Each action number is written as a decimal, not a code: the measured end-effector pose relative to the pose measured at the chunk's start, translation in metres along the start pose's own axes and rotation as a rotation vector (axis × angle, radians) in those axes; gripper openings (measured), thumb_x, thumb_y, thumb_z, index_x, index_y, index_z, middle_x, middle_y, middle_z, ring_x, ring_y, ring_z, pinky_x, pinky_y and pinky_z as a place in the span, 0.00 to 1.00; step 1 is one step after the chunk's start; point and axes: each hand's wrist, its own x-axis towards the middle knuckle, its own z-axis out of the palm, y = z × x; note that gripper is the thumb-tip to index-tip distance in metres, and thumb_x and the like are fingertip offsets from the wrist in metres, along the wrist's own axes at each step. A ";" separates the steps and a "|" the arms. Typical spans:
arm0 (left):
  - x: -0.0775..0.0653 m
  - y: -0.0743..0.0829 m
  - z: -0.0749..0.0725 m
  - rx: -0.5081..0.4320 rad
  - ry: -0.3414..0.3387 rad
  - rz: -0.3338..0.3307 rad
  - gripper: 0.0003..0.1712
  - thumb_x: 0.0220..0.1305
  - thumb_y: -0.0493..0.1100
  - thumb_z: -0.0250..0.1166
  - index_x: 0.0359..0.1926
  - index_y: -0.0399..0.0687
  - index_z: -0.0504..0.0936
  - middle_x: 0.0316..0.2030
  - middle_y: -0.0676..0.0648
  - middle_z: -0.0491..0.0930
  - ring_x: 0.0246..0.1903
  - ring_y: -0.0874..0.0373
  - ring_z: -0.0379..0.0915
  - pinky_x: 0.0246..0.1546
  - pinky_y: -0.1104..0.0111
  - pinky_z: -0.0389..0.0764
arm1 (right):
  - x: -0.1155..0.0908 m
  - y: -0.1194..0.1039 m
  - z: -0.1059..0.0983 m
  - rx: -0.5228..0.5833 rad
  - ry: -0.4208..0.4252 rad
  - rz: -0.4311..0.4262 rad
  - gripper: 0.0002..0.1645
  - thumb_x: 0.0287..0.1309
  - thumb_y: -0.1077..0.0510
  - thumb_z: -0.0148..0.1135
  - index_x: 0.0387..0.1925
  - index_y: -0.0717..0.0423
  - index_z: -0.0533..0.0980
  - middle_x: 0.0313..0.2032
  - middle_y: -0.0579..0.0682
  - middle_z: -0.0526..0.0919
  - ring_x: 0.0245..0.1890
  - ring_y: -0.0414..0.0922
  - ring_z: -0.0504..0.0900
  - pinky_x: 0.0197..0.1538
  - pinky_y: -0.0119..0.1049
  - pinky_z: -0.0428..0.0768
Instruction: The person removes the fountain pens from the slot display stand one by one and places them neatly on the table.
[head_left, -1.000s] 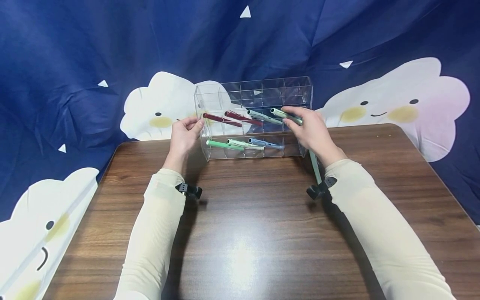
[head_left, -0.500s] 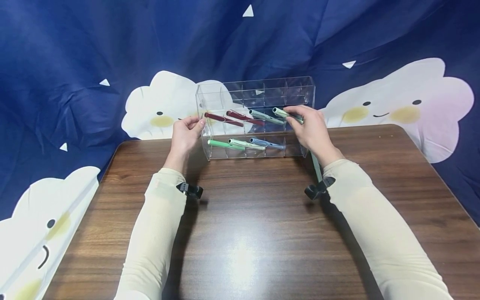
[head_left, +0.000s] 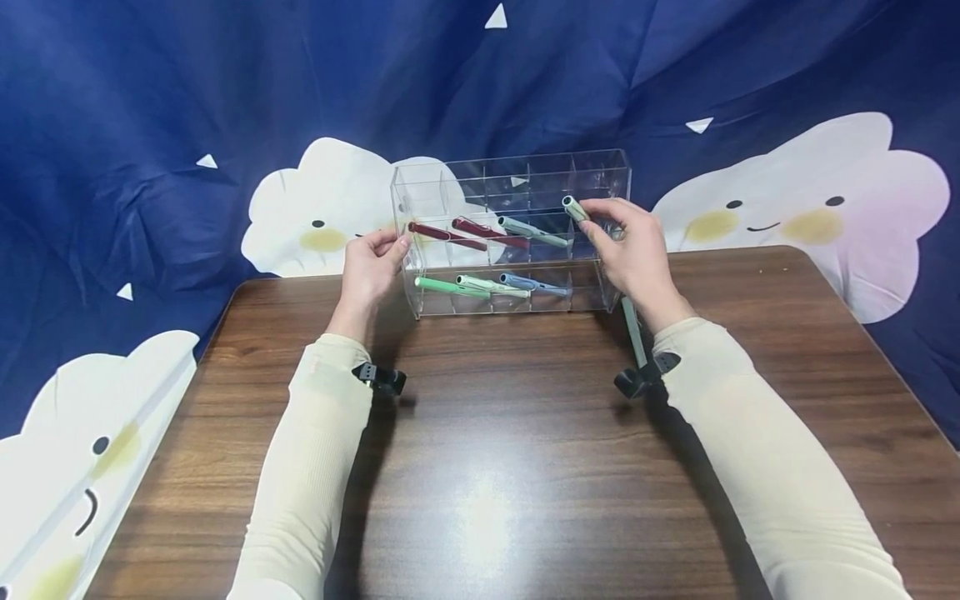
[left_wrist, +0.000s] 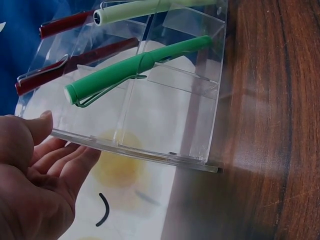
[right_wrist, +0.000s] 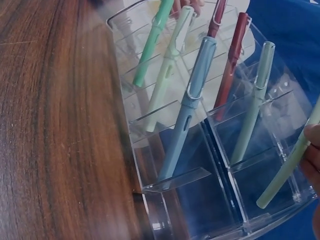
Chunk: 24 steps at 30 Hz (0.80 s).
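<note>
A clear acrylic pen rack (head_left: 592, 285) with tiered compartments stands at the back of the table. My left hand (head_left: 369, 271) grips its left side panel, thumb on one face and fingers on the other. Between thumb and fingers, my right hand (head_left: 636, 254) pinches a pale green pen (head_left: 574, 208) at the rack's right; in the right wrist view the pen's lower end (right_wrist: 272, 197) overlaps a compartment. Two dark red pens (head_left: 442, 236) and a grey-green pen (head_left: 531, 231) lie in the middle tier. Below them are a bright green pen (head_left: 450, 287), a light green pen (head_left: 491, 287) and a blue pen (head_left: 534, 285).
Another grey-green pen (head_left: 633, 332) lies on the wooden table (head_left: 487, 400) beside the right wrist, partly hidden. A blue cloth (head_left: 525, 75) with white clouds hangs directly behind the rack.
My right hand has raised the pale green pen up from the middle tier and tilted it steeper. The left hand keeps its grip on the rack, and the other pens stay put.
</note>
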 end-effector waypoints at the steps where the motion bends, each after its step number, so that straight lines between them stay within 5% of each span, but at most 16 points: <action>1: 0.000 0.000 0.000 0.003 0.002 -0.001 0.22 0.79 0.42 0.66 0.66 0.32 0.82 0.59 0.30 0.87 0.56 0.44 0.86 0.46 0.76 0.87 | 0.000 -0.001 -0.001 0.004 0.010 0.000 0.14 0.70 0.66 0.70 0.56 0.61 0.87 0.53 0.61 0.91 0.55 0.59 0.88 0.64 0.52 0.82; 10: 0.001 0.000 0.000 -0.017 -0.005 -0.011 0.22 0.80 0.41 0.65 0.66 0.31 0.81 0.59 0.30 0.86 0.60 0.41 0.85 0.58 0.65 0.89 | -0.001 -0.016 -0.013 0.081 0.085 -0.018 0.14 0.70 0.66 0.71 0.54 0.59 0.88 0.54 0.57 0.91 0.55 0.53 0.89 0.61 0.25 0.78; 17: 0.001 0.001 0.000 -0.016 -0.013 -0.008 0.23 0.79 0.41 0.66 0.66 0.31 0.81 0.58 0.30 0.87 0.51 0.51 0.86 0.51 0.69 0.90 | -0.001 -0.028 -0.021 0.129 0.108 -0.061 0.14 0.70 0.66 0.71 0.55 0.61 0.88 0.53 0.56 0.92 0.50 0.24 0.83 0.62 0.21 0.79; 24: 0.002 0.000 0.000 -0.019 -0.008 -0.005 0.22 0.78 0.41 0.67 0.65 0.31 0.82 0.58 0.30 0.87 0.49 0.53 0.86 0.45 0.75 0.88 | -0.003 -0.036 -0.029 0.140 0.133 -0.069 0.15 0.68 0.67 0.72 0.55 0.62 0.87 0.52 0.60 0.91 0.47 0.20 0.82 0.60 0.21 0.80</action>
